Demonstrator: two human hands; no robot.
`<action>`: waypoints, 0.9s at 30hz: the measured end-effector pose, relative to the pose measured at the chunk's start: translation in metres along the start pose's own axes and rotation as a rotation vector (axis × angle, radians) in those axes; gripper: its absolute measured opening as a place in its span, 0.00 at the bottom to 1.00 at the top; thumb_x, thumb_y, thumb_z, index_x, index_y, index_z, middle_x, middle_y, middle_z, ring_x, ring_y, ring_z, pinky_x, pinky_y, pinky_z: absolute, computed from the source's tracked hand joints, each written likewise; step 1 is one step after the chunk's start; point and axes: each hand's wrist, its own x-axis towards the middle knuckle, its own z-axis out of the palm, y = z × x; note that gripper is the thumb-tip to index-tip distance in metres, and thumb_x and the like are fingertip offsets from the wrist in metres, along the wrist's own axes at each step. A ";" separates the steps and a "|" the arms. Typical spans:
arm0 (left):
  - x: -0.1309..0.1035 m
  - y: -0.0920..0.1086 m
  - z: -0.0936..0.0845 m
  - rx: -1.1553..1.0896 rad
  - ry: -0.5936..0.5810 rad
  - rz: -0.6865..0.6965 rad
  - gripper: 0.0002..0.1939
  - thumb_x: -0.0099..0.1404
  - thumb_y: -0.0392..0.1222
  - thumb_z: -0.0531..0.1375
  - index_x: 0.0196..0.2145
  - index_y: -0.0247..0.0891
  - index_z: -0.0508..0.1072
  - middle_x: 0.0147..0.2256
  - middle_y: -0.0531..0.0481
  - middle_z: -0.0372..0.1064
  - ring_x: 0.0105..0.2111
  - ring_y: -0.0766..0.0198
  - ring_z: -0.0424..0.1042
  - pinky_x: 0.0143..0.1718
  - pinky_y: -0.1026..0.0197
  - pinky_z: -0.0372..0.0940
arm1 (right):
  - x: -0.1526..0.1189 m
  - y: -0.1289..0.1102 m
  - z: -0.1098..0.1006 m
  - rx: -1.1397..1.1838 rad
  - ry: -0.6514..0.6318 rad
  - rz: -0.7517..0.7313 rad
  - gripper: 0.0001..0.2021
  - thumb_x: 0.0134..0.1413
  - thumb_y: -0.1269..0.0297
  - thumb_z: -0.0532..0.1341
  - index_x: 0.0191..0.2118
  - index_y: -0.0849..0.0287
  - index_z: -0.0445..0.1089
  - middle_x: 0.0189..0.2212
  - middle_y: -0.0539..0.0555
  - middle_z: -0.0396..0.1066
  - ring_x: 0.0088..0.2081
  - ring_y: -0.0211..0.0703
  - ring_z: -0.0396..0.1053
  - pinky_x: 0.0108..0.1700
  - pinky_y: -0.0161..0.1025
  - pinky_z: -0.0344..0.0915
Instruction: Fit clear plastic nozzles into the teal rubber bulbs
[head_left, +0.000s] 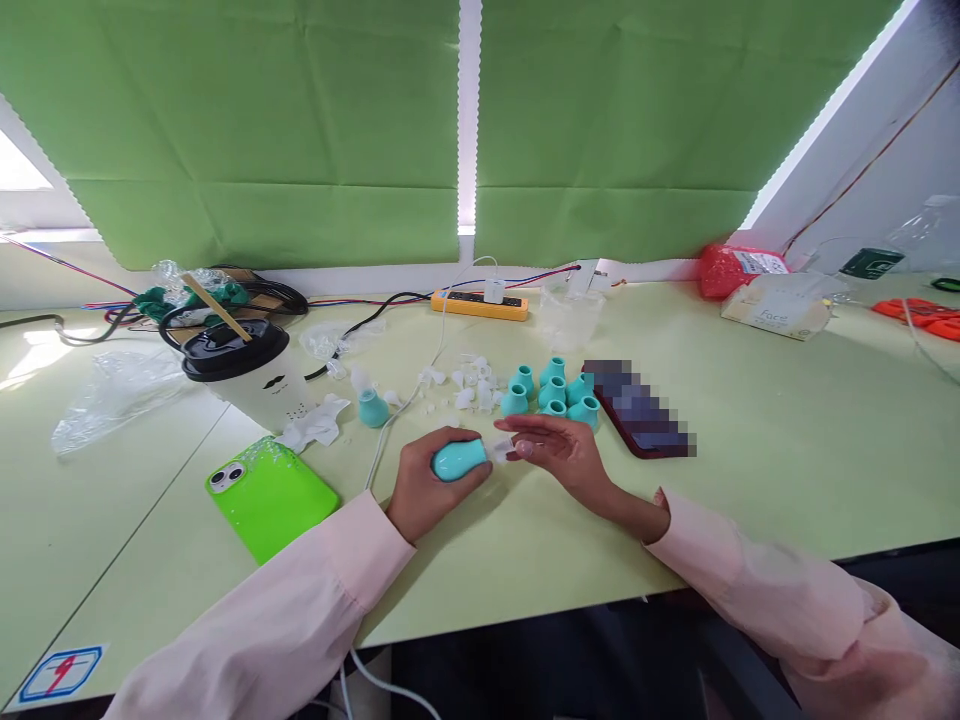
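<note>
Near the middle of the table, my left hand (427, 480) is closed around a turquoise rubber bulb (457, 461) lying on its side, neck to the right. At that neck is a small translucent plastic piece (501, 450), pinched between the thumb and fingers of my right hand (566, 460). How far it sits in the neck I cannot tell. Several more turquoise bulbs (553, 390) stand upright in a group just beyond my right hand. Loose translucent pieces (476, 385) lie left of that group. One bulb (373, 408) with a clear tip stands apart to the left.
On the left are a green phone case (274, 500), a lidded paper cup (259, 385) and a plastic bag (120, 400). A dark phone (637, 410) lies right of the bulbs. A white cable (386, 435) runs from the yellow power strip (480, 306). A clear container (570, 315) stands behind.
</note>
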 end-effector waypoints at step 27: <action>0.015 -0.003 -0.016 -0.404 0.434 -0.146 0.11 0.46 0.43 0.61 0.28 0.35 0.69 0.20 0.56 0.60 0.18 0.72 0.59 0.22 0.67 0.58 | 0.064 0.021 0.045 -1.557 -0.355 -0.070 0.11 0.51 0.75 0.47 0.32 0.65 0.66 0.26 0.60 0.68 0.30 0.47 0.67 0.27 0.36 0.57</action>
